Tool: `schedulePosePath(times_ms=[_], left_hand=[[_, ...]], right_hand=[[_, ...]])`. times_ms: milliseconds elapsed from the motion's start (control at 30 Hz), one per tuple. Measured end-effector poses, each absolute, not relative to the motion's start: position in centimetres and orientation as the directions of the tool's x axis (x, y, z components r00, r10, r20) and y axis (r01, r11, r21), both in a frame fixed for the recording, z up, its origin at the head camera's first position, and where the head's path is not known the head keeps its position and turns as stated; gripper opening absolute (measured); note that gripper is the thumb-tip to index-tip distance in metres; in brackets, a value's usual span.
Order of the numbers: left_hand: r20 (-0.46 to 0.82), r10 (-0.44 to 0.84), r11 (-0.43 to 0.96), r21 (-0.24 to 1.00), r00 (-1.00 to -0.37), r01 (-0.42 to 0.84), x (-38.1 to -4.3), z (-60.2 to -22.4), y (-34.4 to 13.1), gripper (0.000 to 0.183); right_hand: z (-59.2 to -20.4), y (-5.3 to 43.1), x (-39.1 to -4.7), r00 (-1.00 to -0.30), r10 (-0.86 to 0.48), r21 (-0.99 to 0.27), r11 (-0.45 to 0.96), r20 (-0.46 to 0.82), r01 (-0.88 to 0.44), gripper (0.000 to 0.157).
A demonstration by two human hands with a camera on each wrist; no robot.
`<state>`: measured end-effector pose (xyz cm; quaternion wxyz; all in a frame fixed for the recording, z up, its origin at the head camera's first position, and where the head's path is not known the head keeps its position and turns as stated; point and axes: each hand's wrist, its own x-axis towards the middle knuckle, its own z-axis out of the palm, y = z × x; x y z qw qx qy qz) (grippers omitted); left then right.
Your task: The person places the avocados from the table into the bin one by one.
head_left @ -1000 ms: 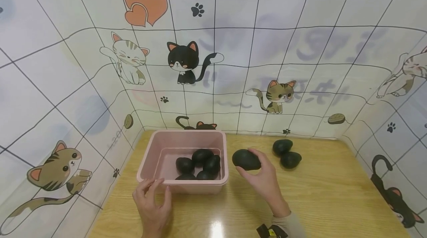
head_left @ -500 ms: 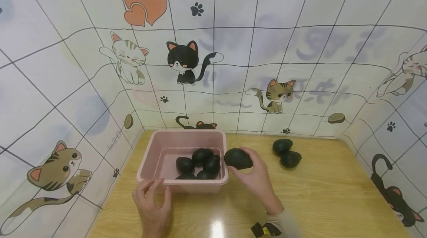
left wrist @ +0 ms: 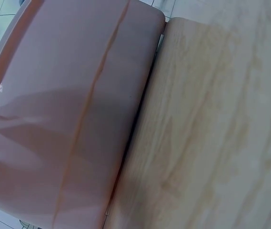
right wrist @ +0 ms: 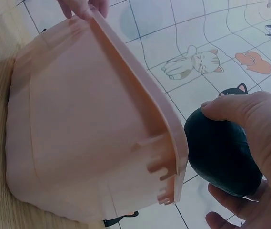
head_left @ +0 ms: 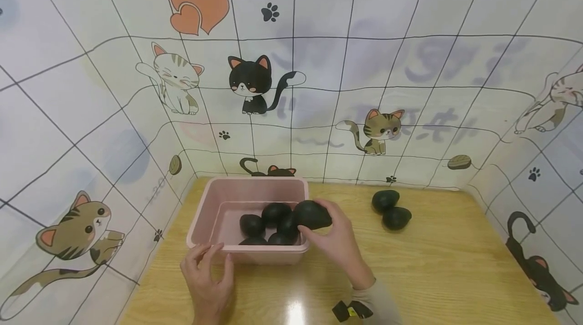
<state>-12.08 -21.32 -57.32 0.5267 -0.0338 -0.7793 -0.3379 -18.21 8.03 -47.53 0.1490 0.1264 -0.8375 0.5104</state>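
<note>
My right hand holds a dark green avocado between thumb and fingers, over the right rim of a pink plastic bin. In the right wrist view the avocado shows beside the bin's rim, thumb on one side and fingers on the other. At the bin's front left, my left hand grips the rim, fingertips over the edge and thumb against the outer wall. Several avocados lie in the bin's right half, partly hidden by its front wall and the held one.
Two more avocados lie touching each other on the wooden table, right of the bin. A cat-patterned sheet with grid lines rises behind the table and along both sides.
My right hand has carried the avocado leftward, from beside the bin to over its right rim. The left hand and the two avocados on the table have stayed put.
</note>
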Motion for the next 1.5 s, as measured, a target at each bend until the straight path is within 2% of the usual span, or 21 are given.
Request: schedulePosePath(times_ms=[367,633,1100,1500], left_hand=[[0.831,-0.320,0.757,0.513,-0.456,0.404,-12.0,-57.5,-21.3,0.033],[0.853,-0.314,0.765,0.488,-0.417,0.420,-12.1,-57.7,-21.2,0.033],[0.864,-0.304,0.772,0.470,-0.401,0.427,-12.3,-57.5,-21.3,0.032],[0.841,-0.306,0.772,0.493,-0.446,0.401,-12.1,-57.6,-21.4,0.033]], right_hand=[[-46.5,6.5,-18.4,-0.922,-0.119,-0.812,0.443,0.368,-0.381,0.069],[-45.9,5.5,-18.8,-0.904,-0.162,-0.797,0.429,0.395,-0.425,0.068],[-45.5,4.0,-19.3,-0.879,-0.215,-0.774,0.418,0.425,-0.476,0.068],[-45.9,4.2,-19.0,-0.898,-0.166,-0.811,0.388,0.407,-0.439,0.050]])
